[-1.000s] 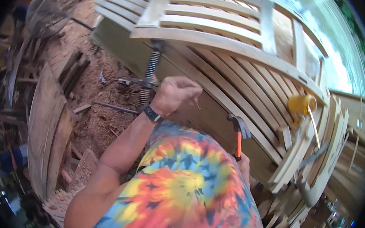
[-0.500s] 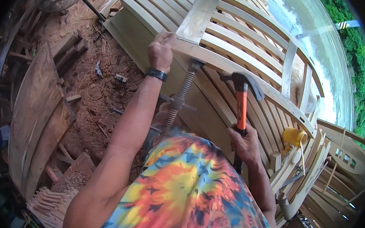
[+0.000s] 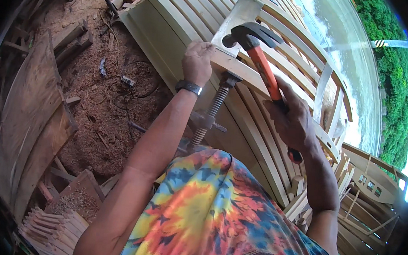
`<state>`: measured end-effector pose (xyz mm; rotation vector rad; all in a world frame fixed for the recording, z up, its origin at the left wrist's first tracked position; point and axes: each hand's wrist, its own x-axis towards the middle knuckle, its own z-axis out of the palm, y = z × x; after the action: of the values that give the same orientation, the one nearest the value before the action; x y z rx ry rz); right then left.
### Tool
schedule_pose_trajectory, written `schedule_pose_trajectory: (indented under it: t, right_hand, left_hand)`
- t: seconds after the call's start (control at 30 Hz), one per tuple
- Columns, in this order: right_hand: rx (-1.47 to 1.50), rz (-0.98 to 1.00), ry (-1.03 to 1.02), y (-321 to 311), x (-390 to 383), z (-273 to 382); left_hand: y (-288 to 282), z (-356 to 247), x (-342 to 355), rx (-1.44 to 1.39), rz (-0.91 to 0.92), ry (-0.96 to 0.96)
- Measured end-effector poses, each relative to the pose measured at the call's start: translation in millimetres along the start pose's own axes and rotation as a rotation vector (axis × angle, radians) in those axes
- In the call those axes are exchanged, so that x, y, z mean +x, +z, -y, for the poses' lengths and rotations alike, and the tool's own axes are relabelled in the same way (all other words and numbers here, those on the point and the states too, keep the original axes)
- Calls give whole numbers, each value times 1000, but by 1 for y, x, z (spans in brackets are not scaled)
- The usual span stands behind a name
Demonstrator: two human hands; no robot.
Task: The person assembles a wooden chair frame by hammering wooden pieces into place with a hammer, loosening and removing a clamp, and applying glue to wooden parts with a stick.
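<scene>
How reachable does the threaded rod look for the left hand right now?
Probably yes: the left hand is close to the threaded rod, and nothing visible stands between them.

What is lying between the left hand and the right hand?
In the head view: the screw clamp's top, pale wooden rail and, nearest the right hand, the hammer's orange handle.

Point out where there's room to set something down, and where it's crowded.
The widest open patch is the ground between the board and the left forearm, though small scraps lie on it. It's crowded around the frame corner: the left hand is there, with the clamp and the hammer, in the right hand, close by.
</scene>
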<state>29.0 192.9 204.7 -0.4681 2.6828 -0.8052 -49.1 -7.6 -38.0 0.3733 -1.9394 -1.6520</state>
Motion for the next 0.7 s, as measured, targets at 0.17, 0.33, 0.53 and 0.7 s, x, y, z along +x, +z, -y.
schedule_pose_trajectory:
  t: [0.17, 0.33, 0.53, 0.7]
  right_hand:
    - [-137, 59, -175, -7, 25, 8]
    - [-200, 70, -382, -15, 48, 19]
    - [-306, 127, -351, -20, 71, 20]
    - [-417, 256, -317, -19, 88, 20]
  left_hand:
    - [-3, -10, -1, -8, 24, -27]
    - [-2, -12, -3, -33, -1, -60]
    - [-3, -9, -3, 19, 3, -4]
    - [-4, -8, -4, 11, 15, -11]
